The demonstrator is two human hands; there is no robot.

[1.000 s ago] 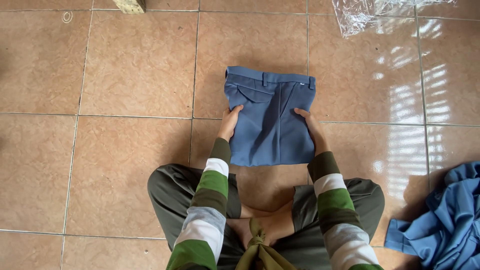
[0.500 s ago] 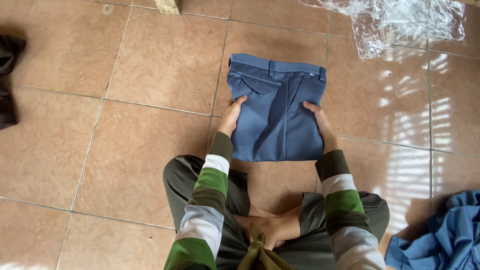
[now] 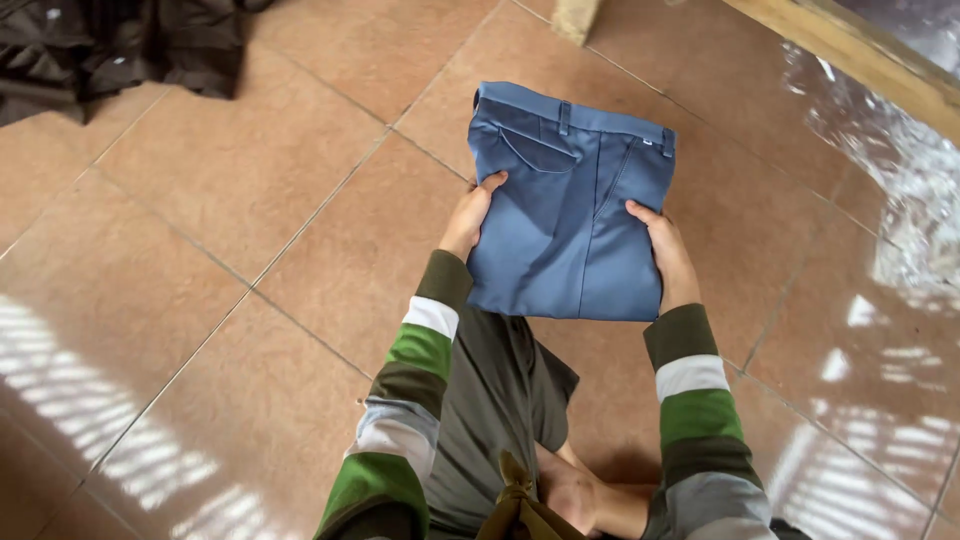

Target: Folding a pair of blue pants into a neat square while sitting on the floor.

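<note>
we are holding folded blue trousers (image 3: 570,215) by both sides, left hand (image 3: 468,215) and right hand (image 3: 665,255) each closed on edge; folding looking finished, putting away remaining.

trousers: the folded blue trousers (image 3: 570,215) were lying flat on the tiled floor (image 3: 200,300); now they appear lifted between the hands, near edge over the lap
left hand: left hand (image 3: 468,215) has risen with the left edge
right hand: right hand (image 3: 668,255) has risen with the right edge
view: dark clothes (image 3: 120,45) now show far left of the left hand
</note>
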